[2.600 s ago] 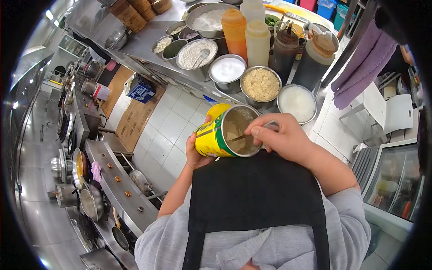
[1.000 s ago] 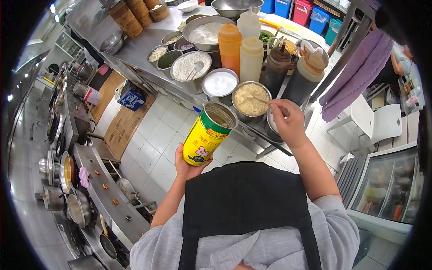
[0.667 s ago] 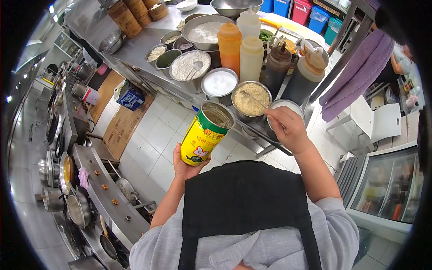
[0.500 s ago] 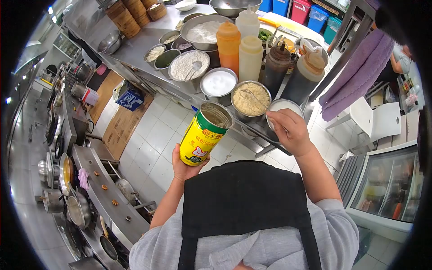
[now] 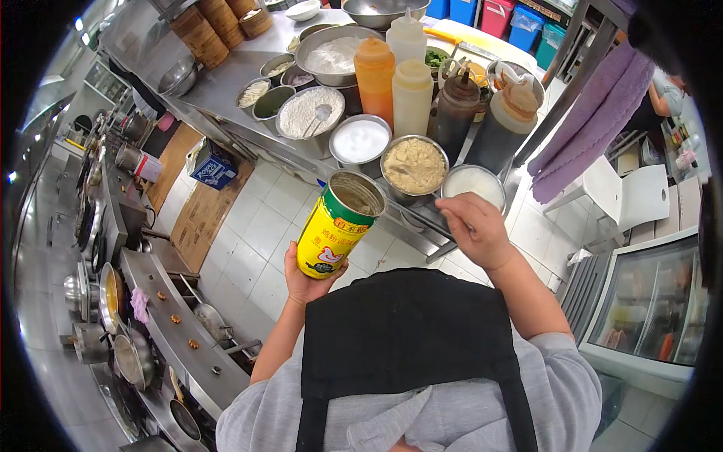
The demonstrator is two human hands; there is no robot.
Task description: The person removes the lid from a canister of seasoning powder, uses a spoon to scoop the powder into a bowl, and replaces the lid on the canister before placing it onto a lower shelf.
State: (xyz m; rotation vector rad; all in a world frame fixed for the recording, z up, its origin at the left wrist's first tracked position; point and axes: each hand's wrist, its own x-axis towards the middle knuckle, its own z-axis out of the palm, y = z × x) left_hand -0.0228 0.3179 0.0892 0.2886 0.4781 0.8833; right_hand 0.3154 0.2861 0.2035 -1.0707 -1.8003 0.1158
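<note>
My left hand is wrapped around the lower part of a yellow and green tin can, its open top tilted toward the counter. Inside the can the metal wall shows; its bottom is hidden. My right hand is held closed in a pinch just in front of the bowl of white liquid or powder. The spoon it gripped before no longer stands in the tan powder; the spoon itself is hidden from this angle. A bowl of fine white grains sits to the left of the tan powder.
Squeeze bottles, orange, pale and dark, stand behind the bowls. A flour container holds another spoon. A purple towel hangs at right. Stove pans line the left; a glass-front fridge stands right.
My right hand has drawn back toward me from the tan powder, and the spoon has come out of it. My left hand keeps the can nearly where it was.
</note>
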